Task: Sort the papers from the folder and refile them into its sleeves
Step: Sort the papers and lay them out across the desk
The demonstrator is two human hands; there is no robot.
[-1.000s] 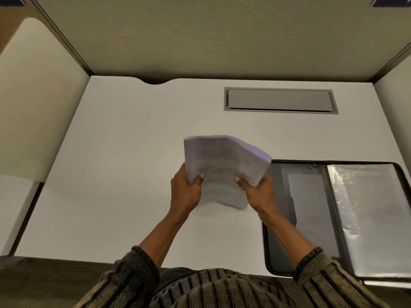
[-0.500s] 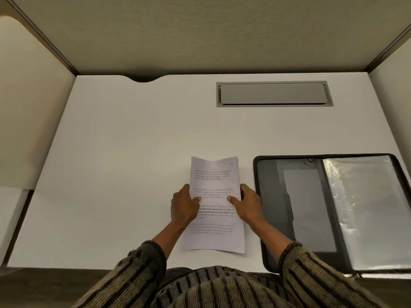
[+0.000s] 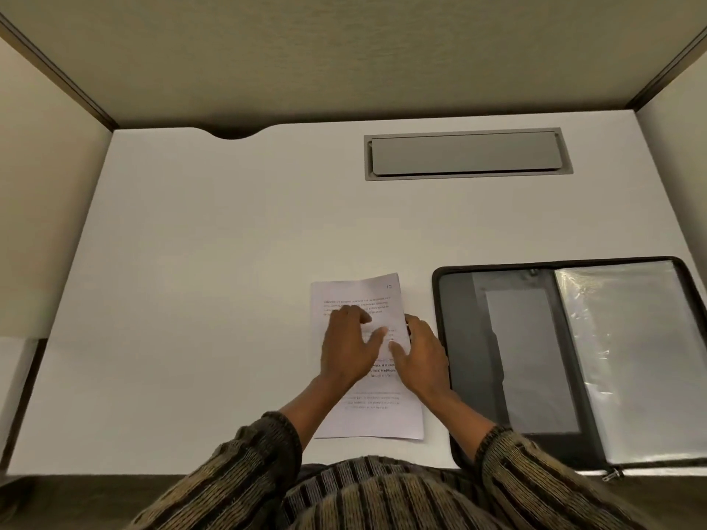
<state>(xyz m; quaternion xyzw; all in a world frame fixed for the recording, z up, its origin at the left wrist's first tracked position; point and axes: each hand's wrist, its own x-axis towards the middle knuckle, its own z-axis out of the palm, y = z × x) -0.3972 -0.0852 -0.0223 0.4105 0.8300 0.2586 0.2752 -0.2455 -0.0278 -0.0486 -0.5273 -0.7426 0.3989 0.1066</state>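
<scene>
Head view: left hand (image 3: 350,346) lies flat, fingers spread, pinning the papers (image 3: 367,415) to the surface (image 3: 191,300), likely steadying them for sorting; right hand (image 3: 421,357) lies along their right edge, thumb on top, grip unclear. Just right of it sits the open folder (image 3: 463,357).

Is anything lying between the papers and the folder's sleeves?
Nothing visible. Only a bare strip of desk separates the papers from the open folder, whose clear sleeves lie uncovered. The left hand and right hand touch the papers.
</scene>
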